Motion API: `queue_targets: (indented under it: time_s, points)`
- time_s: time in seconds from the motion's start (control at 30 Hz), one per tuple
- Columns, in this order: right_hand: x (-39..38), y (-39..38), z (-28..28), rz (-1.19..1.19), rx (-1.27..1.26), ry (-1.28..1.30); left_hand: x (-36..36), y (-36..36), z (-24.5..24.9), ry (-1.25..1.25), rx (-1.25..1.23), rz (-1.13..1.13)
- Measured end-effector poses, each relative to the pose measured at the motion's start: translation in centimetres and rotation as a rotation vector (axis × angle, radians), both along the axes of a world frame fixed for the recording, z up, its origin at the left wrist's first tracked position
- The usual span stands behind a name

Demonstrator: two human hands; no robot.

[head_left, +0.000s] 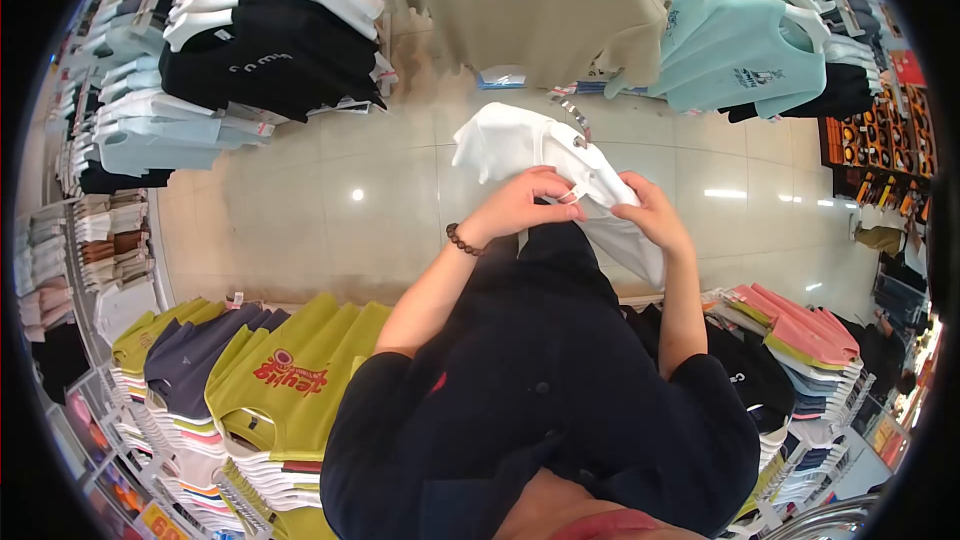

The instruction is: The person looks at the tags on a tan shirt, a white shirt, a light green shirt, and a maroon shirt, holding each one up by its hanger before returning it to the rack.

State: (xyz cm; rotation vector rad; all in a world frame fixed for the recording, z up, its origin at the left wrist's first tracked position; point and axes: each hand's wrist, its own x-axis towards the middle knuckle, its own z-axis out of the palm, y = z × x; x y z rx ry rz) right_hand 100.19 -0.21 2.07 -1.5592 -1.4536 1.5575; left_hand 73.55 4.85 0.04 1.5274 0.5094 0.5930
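I see the left hand and right hand both clutching the white shirt; soft, light, I judge; best held at the collar

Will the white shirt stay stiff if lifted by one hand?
Likely floppy: the white shirt sags and folds around the left hand and right hand. Probably light, since fingers alone hold it. The hanger may swing.

The white T-shirt is crumpled, held mid-air, a hanger hook poking from its neck.
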Motion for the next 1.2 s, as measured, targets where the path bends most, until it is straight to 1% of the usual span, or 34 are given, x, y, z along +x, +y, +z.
queue_targets:
  time_s: [0.03,0.1,0.13,0.2,0.23,0.3,0.33,0.37,0.43,0.47,0.53,0.57,0.63,0.67,0.73,0.77,0.83,0.87,0.93,0.97,1.03,1.07,1.17,1.2]
  points:
    - [-0.9,-0.1,0.4,0.005,0.006,-0.002,-0.8,-0.1,1.3,-0.002,0.006,0.005]
    - [-2.7,-0.1,1.3,0.02,-0.012,0.031,-2.2,0.0,3.6,-0.093,-0.167,0.002]
    - [-3.4,-0.2,1.5,0.026,-0.002,0.021,-2.9,0.3,3.9,-0.103,-0.157,0.006]
    - [-4.5,-0.4,1.6,-0.041,-0.024,0.132,-4.0,1.6,4.0,-0.06,0.121,0.035]
    - [-4.8,-0.5,1.7,-0.037,-0.02,0.12,-4.5,2.1,4.5,-0.071,0.125,0.039]
    - [-5.2,-0.7,1.8,-0.044,0.041,0.03,-5.2,3.1,6.3,0.125,0.368,0.133]
    - [-5.4,-0.7,1.9,-0.041,0.048,0.019,-5.2,2.9,7.2,0.113,0.417,0.19]
    - [-5.7,-0.9,2.0,-0.05,0.056,0.009,-5.2,2.8,7.5,0.103,0.42,0.198]
    - [-6.4,-1.0,2.2,-0.048,0.069,-0.01,-5.1,2.5,7.8,0.16,0.525,0.207]
    - [-6.6,-1.0,2.3,-0.058,0.058,0.014,-5.1,2.3,7.8,0.153,0.526,0.218]
    - [-7.0,-0.9,2.7,-0.062,0.05,0.031,-5.1,2.2,7.5,0.0,0.376,0.259]
    - [-7.3,-0.7,3.1,-0.06,0.064,0.014,-5.2,2.1,7.2,-0.006,0.378,0.267]
    - [-7.4,-0.3,3.8,-0.054,0.08,-0.005,-5.4,1.6,6.5,-0.114,-0.135,0.343]
    - [-7.4,0.0,3.9,-0.065,0.086,0.004,-5.5,1.4,6.1,-0.117,-0.135,0.348]
    - [-7.4,0.5,4.0,-0.072,0.082,0.014,-5.6,0.7,5.2,-0.267,-0.38,0.319]
    - [-7.3,0.8,4.0,-0.06,0.1,0.013,-5.6,0.4,4.8,-0.268,-0.388,0.323]
    - [-7.4,1.8,4.4,-0.048,0.111,0.015,-5.5,0.1,4.3,-0.231,-0.541,0.351]
    - [-7.6,2.4,4.9,-0.012,0.128,0.0,-5.5,-0.2,3.9,-0.226,-0.547,0.35]
    - [-7.0,4.2,4.6,0.063,0.157,-0.028,-5.1,-0.9,3.4,-0.31,-0.616,0.398]
    - [-6.7,4.8,4.7,0.054,0.151,-0.029,-4.9,-1.6,3.4,-0.307,-0.623,0.389]
    - [-6.9,6.6,5.6,0.117,0.153,0.013,-4.8,-3.1,4.1,-0.784,-1.136,0.118]
    - [-6.8,7.2,5.7,0.118,0.145,0.058,-4.5,-4.0,4.5,-0.78,-1.137,0.122]
    - [-6.5,8.9,6.6,0.185,0.114,0.04,-2.6,-6.7,5.7,-1.15,-1.296,-0.022]
    - [-5.8,9.7,6.1,0.225,0.092,0.058,-2.1,-6.9,5.0,-1.172,-1.34,-0.014]
